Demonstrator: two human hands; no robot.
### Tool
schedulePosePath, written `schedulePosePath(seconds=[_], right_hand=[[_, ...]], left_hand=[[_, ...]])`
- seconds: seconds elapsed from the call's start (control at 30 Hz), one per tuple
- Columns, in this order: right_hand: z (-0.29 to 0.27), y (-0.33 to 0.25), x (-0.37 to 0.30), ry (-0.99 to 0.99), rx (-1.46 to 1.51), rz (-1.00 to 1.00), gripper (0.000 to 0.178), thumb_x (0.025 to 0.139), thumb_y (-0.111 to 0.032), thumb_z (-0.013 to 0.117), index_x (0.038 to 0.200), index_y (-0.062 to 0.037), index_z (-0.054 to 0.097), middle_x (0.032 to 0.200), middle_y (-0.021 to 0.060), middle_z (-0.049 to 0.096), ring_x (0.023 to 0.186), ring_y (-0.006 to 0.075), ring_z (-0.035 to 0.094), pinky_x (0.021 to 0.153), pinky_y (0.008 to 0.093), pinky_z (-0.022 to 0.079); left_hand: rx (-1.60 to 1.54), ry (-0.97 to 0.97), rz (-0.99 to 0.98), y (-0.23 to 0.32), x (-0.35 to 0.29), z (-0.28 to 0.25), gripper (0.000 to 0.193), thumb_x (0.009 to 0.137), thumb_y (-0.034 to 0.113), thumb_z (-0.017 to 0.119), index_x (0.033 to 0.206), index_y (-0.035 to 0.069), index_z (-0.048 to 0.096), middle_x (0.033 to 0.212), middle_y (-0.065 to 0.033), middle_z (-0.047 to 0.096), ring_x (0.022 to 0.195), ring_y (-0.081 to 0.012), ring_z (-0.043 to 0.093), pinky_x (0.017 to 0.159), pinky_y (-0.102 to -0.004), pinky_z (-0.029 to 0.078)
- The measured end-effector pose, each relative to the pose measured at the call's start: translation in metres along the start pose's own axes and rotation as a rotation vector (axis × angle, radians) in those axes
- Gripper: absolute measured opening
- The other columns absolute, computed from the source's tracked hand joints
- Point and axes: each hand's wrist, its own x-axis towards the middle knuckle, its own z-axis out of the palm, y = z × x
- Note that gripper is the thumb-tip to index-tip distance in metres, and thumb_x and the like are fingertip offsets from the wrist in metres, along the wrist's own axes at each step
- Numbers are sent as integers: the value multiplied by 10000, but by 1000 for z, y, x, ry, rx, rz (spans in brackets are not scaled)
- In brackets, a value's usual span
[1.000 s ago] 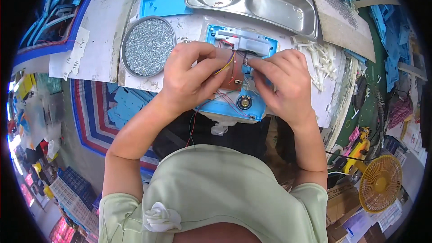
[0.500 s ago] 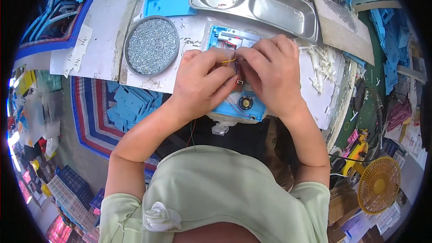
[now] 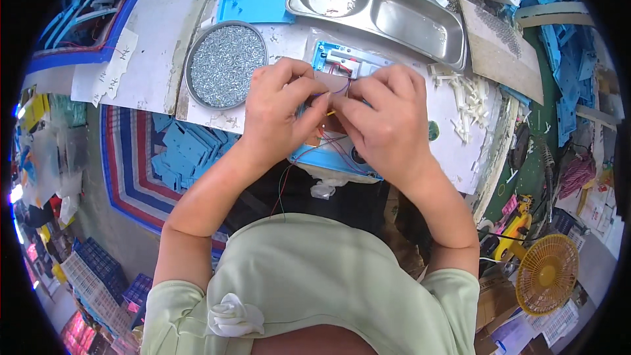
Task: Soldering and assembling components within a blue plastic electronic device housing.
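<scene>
Your left hand (image 3: 279, 105) and right hand (image 3: 391, 118) curl inward, fingertips nearly meeting beside thin coloured wires (image 3: 331, 113); whether they grip these, you can't tell from here. Beneath lies the blue plastic casing (image 3: 310, 156), its middle hidden by your hands. Close on your left, a round dish (image 3: 188, 77) brims with shiny screws (image 3: 227, 62); rightward lie white plastic pieces (image 3: 463, 105). Beyond the casing sits a smooth, compartmented metal tray (image 3: 420, 23).

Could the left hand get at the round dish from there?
Likely yes: the dish sits right beside the left hand, uncovered, with nothing visible between them.
</scene>
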Motion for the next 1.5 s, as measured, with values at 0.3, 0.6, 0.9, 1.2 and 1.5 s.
schedulePosePath(seconds=[0.3,0.6,0.9,1.2,1.5], right_hand=[[-14,-6,-18,-95,-83,141,151,726,-193,804,856,-136,753,862,4,578,908,246,518,865,436,403],[-19,5,-24,-44,-30,142,187,699,-136,810,881,-125,767,873,1,586,920,253,541,850,432,432],[-22,14,-33,33,1,82,213,659,-97,802,866,-128,765,902,0,607,917,255,555,824,424,441],[-23,37,-35,113,-28,100,216,696,-84,814,902,-114,759,911,20,653,898,269,583,802,420,453],[-16,43,-33,257,87,17,255,687,-48,836,921,-83,741,904,36,688,825,266,607,761,401,475]], left_hand=[[-78,-122,166,-1,29,-1,217,752,77,792,964,112,761,949,-43,637,868,-210,626,824,-357,453],[-5,-434,454,-3,56,3,256,726,169,774,964,124,691,972,-27,579,898,-222,601,874,-412,427],[8,-342,390,-9,54,10,174,765,123,771,911,111,678,915,-29,605,848,-253,608,821,-385,440],[14,-30,-46,-17,27,-10,150,811,3,733,938,37,660,930,-83,603,840,-234,602,766,-359,480],[-277,-213,83,45,44,15,293,841,-48,716,1126,18,692,1044,-137,689,856,-220,699,692,-298,565]])
